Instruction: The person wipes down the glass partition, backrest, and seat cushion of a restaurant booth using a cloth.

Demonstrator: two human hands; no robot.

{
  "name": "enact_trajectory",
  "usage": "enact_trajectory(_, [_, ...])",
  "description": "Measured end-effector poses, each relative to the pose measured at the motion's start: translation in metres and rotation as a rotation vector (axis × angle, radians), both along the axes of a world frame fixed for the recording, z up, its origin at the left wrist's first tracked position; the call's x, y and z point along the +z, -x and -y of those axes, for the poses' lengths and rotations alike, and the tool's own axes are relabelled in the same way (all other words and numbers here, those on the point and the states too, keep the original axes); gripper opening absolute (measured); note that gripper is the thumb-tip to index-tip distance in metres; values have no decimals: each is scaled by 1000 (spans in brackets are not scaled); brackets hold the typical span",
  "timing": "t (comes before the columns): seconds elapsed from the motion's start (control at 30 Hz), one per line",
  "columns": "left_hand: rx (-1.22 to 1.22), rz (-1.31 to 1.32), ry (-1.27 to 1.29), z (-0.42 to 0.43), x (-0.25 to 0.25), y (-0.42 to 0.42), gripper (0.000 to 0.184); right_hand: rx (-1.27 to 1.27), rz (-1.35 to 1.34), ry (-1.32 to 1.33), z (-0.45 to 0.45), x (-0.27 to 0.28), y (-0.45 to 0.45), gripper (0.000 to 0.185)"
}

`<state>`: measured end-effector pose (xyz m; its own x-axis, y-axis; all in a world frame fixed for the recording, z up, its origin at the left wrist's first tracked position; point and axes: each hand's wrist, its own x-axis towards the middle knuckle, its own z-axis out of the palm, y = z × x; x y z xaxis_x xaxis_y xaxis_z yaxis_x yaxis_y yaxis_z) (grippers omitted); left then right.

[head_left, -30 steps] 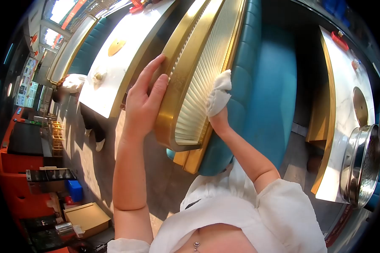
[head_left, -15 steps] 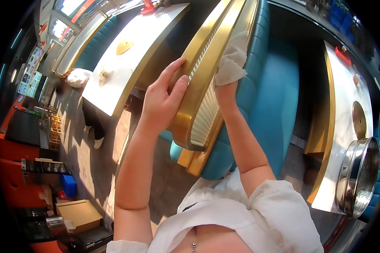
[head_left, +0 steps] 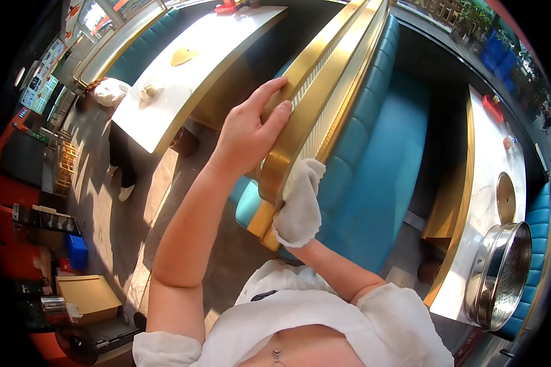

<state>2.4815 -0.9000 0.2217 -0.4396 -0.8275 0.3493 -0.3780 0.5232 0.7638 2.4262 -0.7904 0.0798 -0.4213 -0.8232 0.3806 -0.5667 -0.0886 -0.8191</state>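
A gold metal frame (head_left: 312, 110) with ribbed pale panels tops the booth divider in front of me. My left hand (head_left: 248, 131) rests against its left rail, thumb and index finger apart; the other fingers are hidden. A white cloth (head_left: 303, 192) is bunched over my right hand (head_left: 301, 249), which presses it against the ribbed side close to the frame's near rounded end. The cloth hides most of that hand's fingers. Just right of the cloth runs the teal padded backrest (head_left: 364, 104).
A teal bench seat (head_left: 382, 165) lies right of the divider. On the right marble table (head_left: 480, 183) stands a steel pot with a perforated insert (head_left: 499, 275). Left is a white table (head_left: 211, 52), with a person in a white top (head_left: 110, 92) beside it. A cardboard box (head_left: 89, 296) sits lower left.
My right hand has drawn the cloth down the divider's side toward me, to the frame's near end. My left hand stays on the rail. The view has shifted slightly.
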Motion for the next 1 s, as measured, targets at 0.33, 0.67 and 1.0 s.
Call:
enact_trajectory(0.33, [-38, -97, -140, 3, -4, -2, 42, 225, 53, 639, 76, 85, 67, 51])
enact_trajectory(0.67, [11, 0, -165, -3, 8, 3, 40, -199, -95, 847, 296, 28, 230, 10])
enact_trajectory(1.0, [-20, 14, -49, 4, 2, 0, 42, -167, 355, 322, 156, -123, 103, 35])
